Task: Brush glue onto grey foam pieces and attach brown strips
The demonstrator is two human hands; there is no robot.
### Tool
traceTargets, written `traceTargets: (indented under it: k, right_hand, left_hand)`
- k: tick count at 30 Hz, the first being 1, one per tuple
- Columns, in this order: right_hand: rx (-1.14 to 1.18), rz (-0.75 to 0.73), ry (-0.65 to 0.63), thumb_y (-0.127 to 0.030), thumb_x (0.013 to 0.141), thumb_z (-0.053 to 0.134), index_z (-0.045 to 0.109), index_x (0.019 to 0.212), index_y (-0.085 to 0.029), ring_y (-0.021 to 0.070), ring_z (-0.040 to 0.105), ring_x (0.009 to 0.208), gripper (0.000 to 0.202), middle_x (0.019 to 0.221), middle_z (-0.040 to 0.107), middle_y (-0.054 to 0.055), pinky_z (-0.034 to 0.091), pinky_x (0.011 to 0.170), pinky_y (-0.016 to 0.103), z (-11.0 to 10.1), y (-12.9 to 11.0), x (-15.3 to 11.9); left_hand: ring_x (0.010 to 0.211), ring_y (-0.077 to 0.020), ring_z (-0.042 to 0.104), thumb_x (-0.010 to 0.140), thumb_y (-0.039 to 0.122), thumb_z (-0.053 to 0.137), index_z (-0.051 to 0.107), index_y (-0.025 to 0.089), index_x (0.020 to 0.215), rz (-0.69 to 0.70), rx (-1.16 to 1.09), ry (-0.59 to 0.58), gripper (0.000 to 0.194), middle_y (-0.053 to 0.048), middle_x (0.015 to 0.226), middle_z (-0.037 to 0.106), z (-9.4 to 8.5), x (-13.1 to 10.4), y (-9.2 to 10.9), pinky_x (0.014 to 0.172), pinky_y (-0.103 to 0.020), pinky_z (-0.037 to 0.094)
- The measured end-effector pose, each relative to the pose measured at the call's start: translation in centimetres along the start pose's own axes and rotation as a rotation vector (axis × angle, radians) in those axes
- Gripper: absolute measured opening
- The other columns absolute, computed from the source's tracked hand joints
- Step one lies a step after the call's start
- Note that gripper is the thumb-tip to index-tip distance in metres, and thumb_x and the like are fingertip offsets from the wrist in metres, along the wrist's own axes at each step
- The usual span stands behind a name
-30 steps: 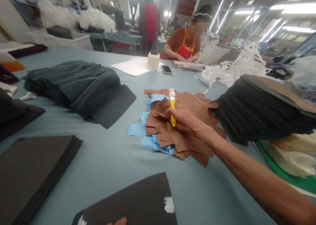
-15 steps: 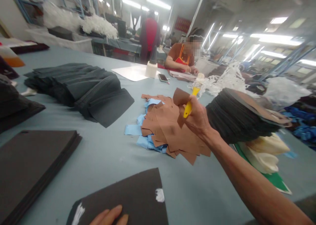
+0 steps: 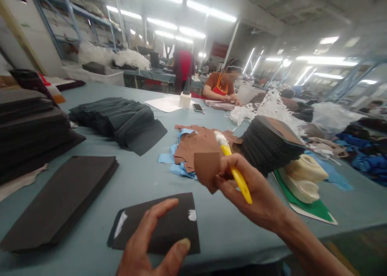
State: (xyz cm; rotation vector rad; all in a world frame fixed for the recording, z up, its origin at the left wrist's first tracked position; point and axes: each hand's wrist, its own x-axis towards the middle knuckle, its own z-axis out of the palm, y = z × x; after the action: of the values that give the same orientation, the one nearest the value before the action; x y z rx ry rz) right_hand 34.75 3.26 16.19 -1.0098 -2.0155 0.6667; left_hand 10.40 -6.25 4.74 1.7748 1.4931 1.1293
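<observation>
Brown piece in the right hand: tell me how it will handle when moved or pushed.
The brown piece is probably light, since it looks thin. It seems fairly stiff, standing out nearly flat from the right hand. Being flat, it should slide rather than roll if pushed.

A phone (image 3: 198,108) lies beside a dark-topped white container (image 3: 185,101) and a white sheet (image 3: 163,103) near the far edge of the table (image 3: 145,179), where a co-worker (image 3: 221,88) in a red apron bends forward. Toward the right edge, a cream bundle (image 3: 306,171) rests on a green sheet (image 3: 320,209).
</observation>
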Motion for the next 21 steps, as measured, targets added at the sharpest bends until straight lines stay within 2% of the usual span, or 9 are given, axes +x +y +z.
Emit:
traceTargets:
  k: [3,5,8,11,15,21]
  right_hand:
    - [0.188,0.104,-0.194,-0.029,0.102,0.059,0.051,0.098,-0.026,0.0124,0.061,0.064,0.01,0.078,0.065,-0.004,0.05,0.059,0.023,1.4,-1.3,-2.5]
    - [0.26,0.177,-0.268,-0.029,0.103,0.058,0.05,0.096,-0.026,0.0119,0.055,0.061,0.011,0.074,0.061,-0.005,0.047,0.055,0.022,1.9,-1.8,-3.7]
    - [0.237,0.22,-0.277,-0.027,0.101,0.059,0.053,0.094,-0.025,0.011,0.048,0.057,0.01,0.072,0.057,-0.005,0.042,0.049,0.021,2.1,-2.2,-4.9]
    - [0.215,0.215,-0.217,-0.032,0.1,0.06,0.055,0.094,-0.025,0.0114,0.051,0.058,0.011,0.074,0.059,-0.003,0.045,0.049,0.021,2.2,-2.3,-5.4]
    - [0.273,0.254,-0.11,-0.038,0.097,0.065,0.056,0.094,-0.026,0.0115,0.056,0.054,0.015,0.069,0.061,-0.005,0.048,0.046,0.02,3.3,-2.8,-5.7]
    - [0.328,0.286,-0.006,-0.031,0.094,0.069,0.054,0.093,-0.027,0.0122,0.065,0.049,0.016,0.065,0.064,-0.007,0.053,0.045,0.021,5.8,-3.5,-5.7]
  left_hand:
    - [0.122,-0.0307,0.072,0.087,0.071,0.073,0.068,0.02,0.138,-0.166,-0.553,-0.178,0.073,-0.014,0.133,0.076,0.4,1.4,4.1,0.103,-0.039,0.06]
    - [0.111,-0.0279,0.075,0.086,0.071,0.074,0.073,0.018,0.128,-0.283,-0.761,-0.213,0.067,-0.012,0.12,0.079,0.9,1.6,5.7,0.096,-0.035,0.061]
    - [0.083,-0.0181,0.071,0.088,0.066,0.077,0.078,0.017,0.102,-0.37,-0.806,-0.165,0.051,-0.006,0.091,0.078,1.6,1.1,6.5,0.077,-0.025,0.059]
    - [0.064,-0.012,0.061,0.087,0.066,0.078,0.077,0.015,0.087,-0.41,-0.837,-0.104,0.05,-0.003,0.073,0.071,2.4,0.2,6.5,0.061,-0.02,0.052]
    - [0.061,-0.0106,0.057,0.082,0.068,0.082,0.076,0.015,0.088,-0.476,-0.94,-0.046,0.054,-0.002,0.069,0.068,3.1,-0.2,7.2,0.058,-0.019,0.05]
    - [0.057,-0.0087,0.046,0.081,0.071,0.081,0.069,0.015,0.074,-0.428,-0.979,0.046,0.057,0.002,0.06,0.053,3.5,-0.6,8.1,0.054,-0.018,0.044]
